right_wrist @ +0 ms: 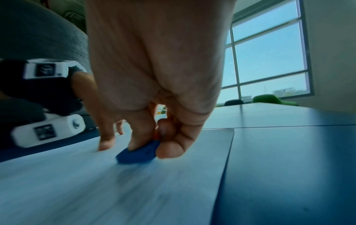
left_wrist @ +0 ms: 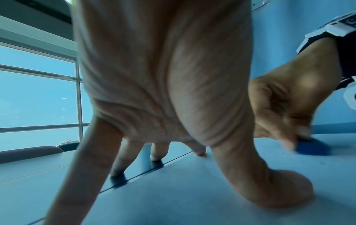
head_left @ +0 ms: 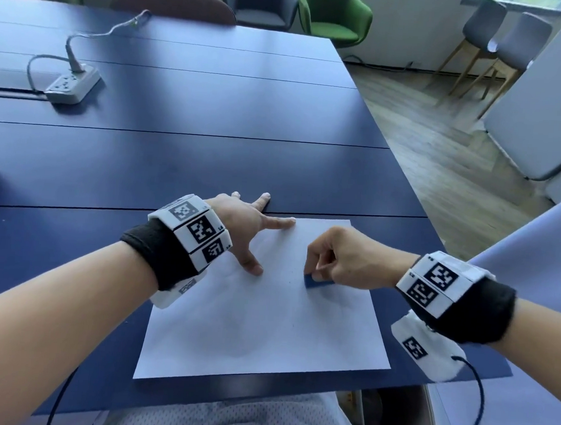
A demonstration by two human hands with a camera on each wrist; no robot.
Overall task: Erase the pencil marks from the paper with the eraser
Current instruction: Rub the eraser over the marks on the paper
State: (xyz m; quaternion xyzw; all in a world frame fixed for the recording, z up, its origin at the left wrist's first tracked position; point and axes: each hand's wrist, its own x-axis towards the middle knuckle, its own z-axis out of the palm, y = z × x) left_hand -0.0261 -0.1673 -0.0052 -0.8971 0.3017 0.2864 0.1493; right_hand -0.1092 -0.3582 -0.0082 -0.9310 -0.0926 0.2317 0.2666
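- So the right hand (head_left: 345, 259) is curled up tight and pinching the blue eraser (head_left: 317, 283) between thumb and fingertips, with the eraser's bottom face pressed flat on the paper (head_left: 265, 336).
- The eraser sits right under the right hand's fingertips, poking out a bit on the side facing the left hand (head_left: 245, 223). As far as I can tell its long axis runs roughly hand to hand, across the sheet.
- The left hand is spread wide with straight fingers and holds nothing. The thumb and index tip are planted on the far part of the paper, and the other fingertips land just past its far edge on the table (head_left: 177, 160).
- The key relation: the eraser is just beside the left thumb with a small bare strip of paper between them, so the right hand is the one doing the rubbing and the left is only the anchor.
- Honestly I can't make out any pencil marks from the head view, too faint. The right wrist view is smeared with blur, so no help there.
- My guess is that the next strokes go sideways between the two hands, and the sheet could buckle if the left lets up.
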